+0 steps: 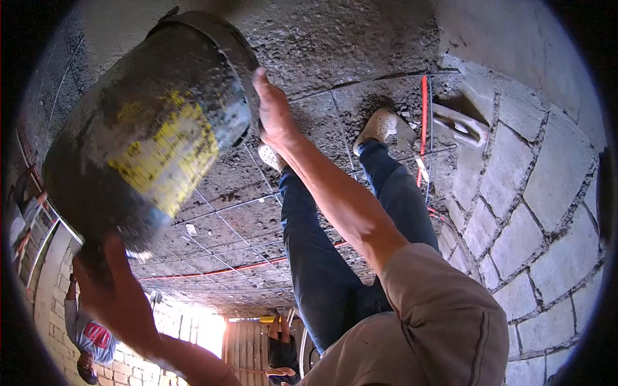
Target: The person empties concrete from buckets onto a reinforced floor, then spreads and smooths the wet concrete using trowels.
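Observation:
A dark bucket (96, 122), caked with grey mortar and showing a worn yellow patch, is held tilted in the air at the upper left. Its rim faces up and right, and its inside is hidden. My right hand (277, 116) is closed on the rim, with the thumb along the outer side. At the other end, my left hand (116, 289) grips the bottom edge; it is in shadow and partly blurred. Beyond the rim spreads rough wet concrete (335, 38). My two shoes (378, 125) stand on the mortar-covered floor among the steel bars.
A mesh of thin steel bars (219, 212) covers the floor. An orange conduit (424, 116) and a flat trowel (460, 123) lie near the concrete block wall (547, 186) on the right. Behind me are a person in a grey shirt (90, 334) and another in dark clothes (282, 350).

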Tool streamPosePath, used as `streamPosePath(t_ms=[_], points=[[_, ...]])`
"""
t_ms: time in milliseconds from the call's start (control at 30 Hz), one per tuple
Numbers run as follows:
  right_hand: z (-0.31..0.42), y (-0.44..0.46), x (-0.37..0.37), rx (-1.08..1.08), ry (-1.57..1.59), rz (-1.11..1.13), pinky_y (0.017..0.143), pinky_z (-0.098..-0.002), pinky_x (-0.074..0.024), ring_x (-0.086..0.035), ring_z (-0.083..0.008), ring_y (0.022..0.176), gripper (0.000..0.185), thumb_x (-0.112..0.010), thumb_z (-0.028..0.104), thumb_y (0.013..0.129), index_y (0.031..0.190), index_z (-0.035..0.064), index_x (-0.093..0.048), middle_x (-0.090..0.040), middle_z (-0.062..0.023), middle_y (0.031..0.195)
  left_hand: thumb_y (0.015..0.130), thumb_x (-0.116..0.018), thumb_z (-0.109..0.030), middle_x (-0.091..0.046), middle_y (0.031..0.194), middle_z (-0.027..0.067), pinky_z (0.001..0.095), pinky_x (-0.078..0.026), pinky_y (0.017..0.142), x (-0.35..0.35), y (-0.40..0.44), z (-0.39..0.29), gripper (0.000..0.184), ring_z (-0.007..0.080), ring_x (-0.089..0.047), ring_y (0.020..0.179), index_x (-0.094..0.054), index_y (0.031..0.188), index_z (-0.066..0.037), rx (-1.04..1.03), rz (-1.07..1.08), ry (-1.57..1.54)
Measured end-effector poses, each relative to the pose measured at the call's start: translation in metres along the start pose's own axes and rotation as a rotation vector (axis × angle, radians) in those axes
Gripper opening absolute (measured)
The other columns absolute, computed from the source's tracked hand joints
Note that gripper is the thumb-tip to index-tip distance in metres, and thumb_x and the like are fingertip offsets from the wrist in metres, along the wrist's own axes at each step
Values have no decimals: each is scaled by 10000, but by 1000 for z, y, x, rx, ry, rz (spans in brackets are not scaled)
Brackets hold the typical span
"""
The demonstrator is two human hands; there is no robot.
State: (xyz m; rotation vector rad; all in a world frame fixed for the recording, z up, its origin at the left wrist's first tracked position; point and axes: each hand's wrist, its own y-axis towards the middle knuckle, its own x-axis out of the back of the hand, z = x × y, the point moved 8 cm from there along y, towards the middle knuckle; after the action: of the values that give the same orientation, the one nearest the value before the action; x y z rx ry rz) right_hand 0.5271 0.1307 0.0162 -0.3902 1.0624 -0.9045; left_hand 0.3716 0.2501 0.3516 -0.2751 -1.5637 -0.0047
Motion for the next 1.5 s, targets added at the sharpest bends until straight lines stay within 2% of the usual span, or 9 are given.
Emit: streamPosePath(t_ms=[167, 267, 367, 700, 833, 967, 1100, 1367, 1500], points=[[25, -10, 7, -75, 228, 117, 653, -300, -528, -619, -139, 770, 561, -557, 552, 835, 1023, 25, -594, -630, -72, 884, 898, -437, -542, -489, 1275, 171, 399, -371, 988, 50, 16, 100, 697, 278, -472, 1166, -418, 1290, 35, -170, -167, -514], [24, 22, 30, -64, 274, 83, 664, -301, -527, -619, -143, 760, 564, -556, 562, 830, 1025, 33, -597, -631, -60, 892, 877, -365, -630, -291, 1427, 163, 423, -194, 1090, -111, 89, 264, 809, 294, -279, 1305, -265, 1390, -12, 98, 161, -756], [20, 43, 49, -107, 128, -12, 627, -307, -525, -608, -133, 694, 536, -549, 579, 826, 937, 57, -605, -608, -29, 740, 844, -363, -685, -202, 1472, 133, 435, -169, 1097, -184, 91, 137, 867, 315, -208, 1330, -224, 1416, -49, 444, 141, -1366], [54, 70, 69, 25, -42, -50, 808, -358, -492, -591, -209, 896, 714, -476, 629, 836, 1199, 16, -516, -609, -107, 998, 806, -368, -728, -198, 1461, 153, 499, -218, 1066, -203, 90, 132, 917, 357, -229, 1311, -189, 1430, -81, 204, 240, -1286], [66, 56, 76, -155, -64, 2, 995, -403, -366, -457, -279, 1194, 826, -455, 656, 827, 1317, -7, -393, -471, -182, 1301, 816, -416, -694, -261, 1433, 128, 474, -258, 1044, -200, 72, 116, 891, 333, -288, 1277, -203, 1424, -78, 331, 248, -1344], [116, 54, 96, -117, -366, -199, 1022, -656, -36, -67, -325, 1380, 920, -403, 712, 802, 1454, 131, -114, -29, -162, 1505, 843, -414, -655, -320, 1397, 148, 447, -283, 1035, -223, 35, 101, 839, 325, -336, 1250, -249, 1403, -52, 410, 253, -1415], [171, 49, 98, 32, -444, -207, 1072, -569, -110, -157, -320, 1365, 798, -431, 625, 849, 1446, 156, -184, -167, -116, 1495, 881, -575, -365, -603, 1026, 93, 323, -432, 848, -194, -23, 12, 475, 164, -547, 942, -563, 1133, 37, 347, 127, -1166], [185, 3, 118, -224, -536, 119, 1073, -526, -167, -223, -311, 1337, 788, -445, 615, 849, 1427, 126, -226, -230, -112, 1468, 672, -761, -507, -519, 1164, 286, 363, -437, 929, -195, -108, -70, 1022, 298, -533, 1091, -280, 1303, 139, 403, 163, -1515], [222, 15, 138, -190, -542, 107, 1074, -502, -200, -260, -305, 1320, 784, -454, 609, 849, 1416, 108, -250, -265, -110, 1453, 725, -724, -489, -494, 1206, 261, 356, -410, 955, -205, -126, -60, 979, 270, -503, 1121, -253, 1326, 124, 391, 224, -1642]])
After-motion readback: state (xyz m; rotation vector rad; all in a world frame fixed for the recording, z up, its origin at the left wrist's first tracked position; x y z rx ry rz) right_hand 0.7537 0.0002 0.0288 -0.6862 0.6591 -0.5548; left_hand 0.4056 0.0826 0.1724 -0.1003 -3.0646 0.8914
